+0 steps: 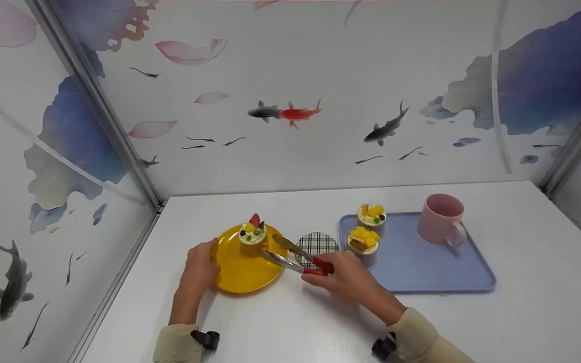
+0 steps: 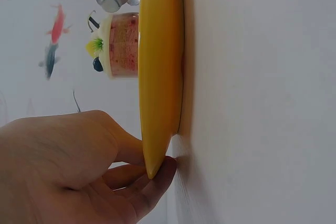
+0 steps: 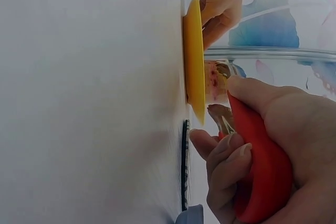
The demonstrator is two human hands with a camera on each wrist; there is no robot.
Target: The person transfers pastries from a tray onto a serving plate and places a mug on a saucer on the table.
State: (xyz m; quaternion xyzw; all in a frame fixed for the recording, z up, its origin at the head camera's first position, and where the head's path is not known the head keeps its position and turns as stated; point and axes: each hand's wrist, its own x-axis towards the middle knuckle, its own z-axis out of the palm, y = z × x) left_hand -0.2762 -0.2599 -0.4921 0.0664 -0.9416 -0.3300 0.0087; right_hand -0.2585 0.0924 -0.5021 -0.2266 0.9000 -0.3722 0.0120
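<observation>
My left hand point(image 1: 202, 266) pinches the left rim of a yellow plate point(image 1: 245, 277), thumb on top and fingers beneath, as the left wrist view shows. On the plate stands a small dessert cup point(image 1: 253, 241) topped with cream, a strawberry and other fruit. My right hand point(image 1: 345, 275) grips metal tongs point(image 1: 283, 260) by their red handles point(image 3: 257, 166). The tongs' arms are spread, and their tips are just right of the dessert cup on the plate. Whether they touch it I cannot tell.
Right of the plate lies a round plaid coaster point(image 1: 315, 243), partly behind the tongs. A blue tray point(image 1: 421, 275) holds two fruit-topped dessert cups, one mango-topped point(image 1: 363, 244) and one behind it point(image 1: 371, 218), plus a pink mug point(image 1: 440, 219). Printed panels enclose the white table.
</observation>
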